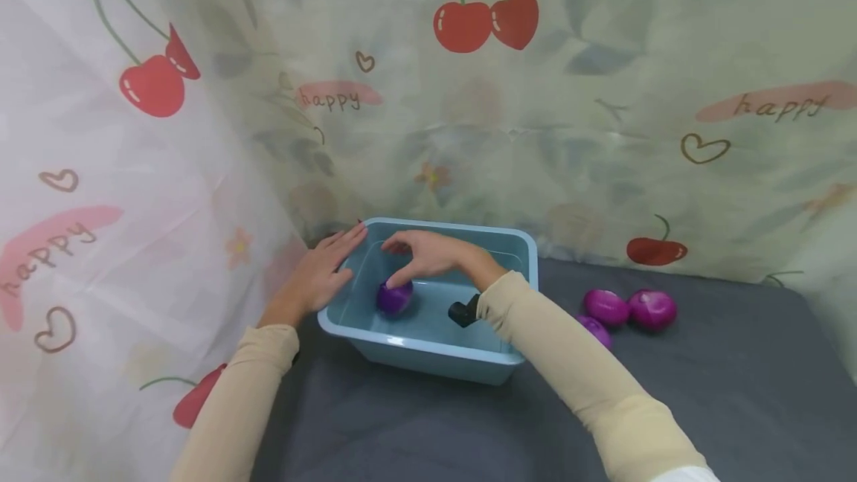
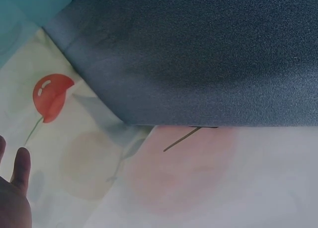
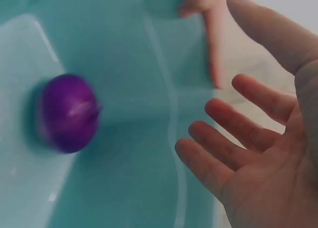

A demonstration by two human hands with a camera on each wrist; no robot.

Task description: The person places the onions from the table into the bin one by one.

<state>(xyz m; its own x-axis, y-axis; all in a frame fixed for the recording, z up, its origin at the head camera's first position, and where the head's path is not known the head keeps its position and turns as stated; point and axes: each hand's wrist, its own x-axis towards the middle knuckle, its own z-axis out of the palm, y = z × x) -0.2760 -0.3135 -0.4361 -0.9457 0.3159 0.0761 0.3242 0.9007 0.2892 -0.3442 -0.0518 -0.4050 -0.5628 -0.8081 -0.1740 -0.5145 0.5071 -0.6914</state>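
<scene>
A light blue plastic basin (image 1: 428, 344) stands on a dark grey cloth. Inside it, toward the left end, lies a round purple onion (image 1: 393, 299); the right wrist view shows this onion (image 3: 69, 114) on the basin's floor, apart from the fingers. My right hand (image 1: 428, 253) hovers over the basin with fingers spread and loosely bent, holding nothing. With fingers extended, my left hand (image 1: 320, 275) touches the basin's left rim. Only the edge of the left hand (image 2: 15, 203) enters the left wrist view.
To the right of the basin, several purple onions (image 1: 606, 307) sit close together on the grey cloth (image 1: 736, 370). A printed curtain (image 1: 509, 132) hangs behind and along the left side. A black device (image 1: 463, 312) is at the right wrist.
</scene>
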